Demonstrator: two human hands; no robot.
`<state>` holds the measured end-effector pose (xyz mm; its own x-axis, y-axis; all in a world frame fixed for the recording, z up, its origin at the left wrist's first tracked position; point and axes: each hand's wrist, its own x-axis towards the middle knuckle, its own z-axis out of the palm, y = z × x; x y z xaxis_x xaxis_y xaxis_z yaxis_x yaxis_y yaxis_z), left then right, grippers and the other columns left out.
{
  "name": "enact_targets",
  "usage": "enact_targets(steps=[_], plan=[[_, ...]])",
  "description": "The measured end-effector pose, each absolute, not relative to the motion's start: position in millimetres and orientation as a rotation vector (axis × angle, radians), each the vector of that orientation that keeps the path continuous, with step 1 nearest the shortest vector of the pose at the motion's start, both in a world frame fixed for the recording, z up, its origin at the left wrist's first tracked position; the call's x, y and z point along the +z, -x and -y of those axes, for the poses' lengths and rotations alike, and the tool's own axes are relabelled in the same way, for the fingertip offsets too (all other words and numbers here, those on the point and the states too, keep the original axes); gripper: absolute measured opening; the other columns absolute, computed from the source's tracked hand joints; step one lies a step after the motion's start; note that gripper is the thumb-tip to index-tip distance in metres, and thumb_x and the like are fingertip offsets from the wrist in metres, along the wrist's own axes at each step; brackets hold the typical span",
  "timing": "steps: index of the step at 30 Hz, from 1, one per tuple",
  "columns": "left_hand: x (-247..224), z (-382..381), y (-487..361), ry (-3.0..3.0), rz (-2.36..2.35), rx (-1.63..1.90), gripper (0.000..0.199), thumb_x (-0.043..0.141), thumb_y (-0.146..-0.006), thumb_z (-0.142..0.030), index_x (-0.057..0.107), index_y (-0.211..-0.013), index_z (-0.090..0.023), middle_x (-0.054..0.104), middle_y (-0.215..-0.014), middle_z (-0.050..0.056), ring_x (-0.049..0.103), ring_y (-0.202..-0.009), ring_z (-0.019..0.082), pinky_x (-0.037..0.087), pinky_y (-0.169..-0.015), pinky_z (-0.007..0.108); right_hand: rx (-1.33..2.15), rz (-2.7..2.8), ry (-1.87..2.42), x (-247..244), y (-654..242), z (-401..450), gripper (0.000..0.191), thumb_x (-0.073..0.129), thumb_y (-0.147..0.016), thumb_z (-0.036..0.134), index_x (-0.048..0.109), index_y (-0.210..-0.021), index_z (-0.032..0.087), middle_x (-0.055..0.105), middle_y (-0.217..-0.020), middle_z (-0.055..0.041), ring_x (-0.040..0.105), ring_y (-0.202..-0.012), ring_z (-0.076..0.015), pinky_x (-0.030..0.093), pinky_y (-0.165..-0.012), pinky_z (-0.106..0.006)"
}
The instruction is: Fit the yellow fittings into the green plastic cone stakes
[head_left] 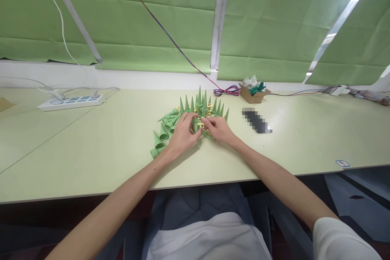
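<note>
My left hand (185, 135) curls around a green plastic spike (195, 125), a hollow cone whose tip points down toward the table. Close beside it, my right hand (217, 128) is closed in a pinch at a small yellow piece (200, 124), near the wide end of that spike. The exact contact is partly covered by my fingers. Behind both hands, several more green spikes (199, 99) stand upright with small yellow pieces (210, 107) among them. To the left of my left hand lie loose spikes (158, 141), some on their sides with their hollow ends showing.
On the pale table (91, 162), a white power strip (73, 102) with plugged cables lies at the left. A small cardboard box (254, 96) with plastic wrap and coiled red-blue wire (227, 90) sit at the back. A blurred dark object (256, 121) lies right of my hands.
</note>
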<state>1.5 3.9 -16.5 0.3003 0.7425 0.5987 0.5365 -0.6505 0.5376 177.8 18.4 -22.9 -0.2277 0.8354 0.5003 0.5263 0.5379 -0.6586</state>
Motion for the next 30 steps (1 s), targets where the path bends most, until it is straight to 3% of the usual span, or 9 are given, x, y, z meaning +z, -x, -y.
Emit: enact_targets(steps=[5, 9, 12, 19, 30], plan=[[-15.8, -4.5, -0.7, -2.334, -1.199, 1.3, 0.031, 0.064, -0.084, -0.023, 0.055, -0.114, -0.021, 0.056, -0.11, 0.006, 0.056, -0.065, 0.011, 0.054, -0.061, 0.029, 0.501, 1.853, 1.117, -20.7, -177.0, -15.4, 0.055, 0.041, -0.099, 0.051, 0.046, -0.055, 0.018, 0.049, -0.051, 0.0012, 0.044, -0.051, -0.0105, 0.033, -0.055, -0.026], [-13.9, -3.8, -0.6, -2.33, -1.259, 1.306, 0.031, 0.064, -0.085, -0.024, 0.055, -0.114, -0.02, 0.057, -0.112, 0.006, 0.055, -0.065, 0.011, 0.053, -0.062, 0.029, 0.593, 1.805, 1.071, -19.6, -176.9, -13.3, 0.031, 0.053, -0.094, 0.045, 0.064, -0.083, 0.018, 0.063, -0.066, 0.0005, 0.052, -0.054, -0.0113, 0.04, -0.058, -0.025], [-13.5, -3.6, -1.0, -2.327, -1.267, 1.302, 0.03, 0.064, -0.086, -0.025, 0.055, -0.114, -0.02, 0.058, -0.112, 0.006, 0.055, -0.066, 0.011, 0.053, -0.062, 0.029, 0.612, 1.828, 1.047, -20.7, -177.7, -13.5, 0.022, 0.06, -0.09, 0.039, 0.065, -0.096, 0.019, 0.067, -0.078, -0.0008, 0.051, -0.053, -0.0104, 0.041, -0.057, -0.025], [-16.3, -4.8, -0.6, -2.347, -1.238, 1.262, 0.032, 0.063, -0.085, -0.025, 0.055, -0.116, -0.02, 0.06, -0.115, 0.007, 0.056, -0.066, 0.012, 0.054, -0.063, 0.03, 0.602, 1.896, 1.019, -21.6, -178.5, -12.9, 0.019, 0.056, -0.091, 0.034, 0.063, -0.084, 0.018, 0.065, -0.073, -0.0008, 0.054, -0.058, -0.0118, 0.04, -0.058, -0.025], [-16.9, -4.5, -0.3, -2.359, -1.172, 1.237, 0.035, 0.062, -0.083, -0.021, 0.054, -0.117, -0.02, 0.062, -0.117, 0.007, 0.058, -0.068, 0.013, 0.053, -0.061, 0.029, 0.441, 1.986, 1.069, -23.4, -179.2, -17.5, 0.047, 0.043, -0.098, 0.043, 0.044, -0.058, 0.019, 0.045, -0.054, 0.0027, 0.04, -0.054, -0.0103, 0.03, -0.057, -0.026]])
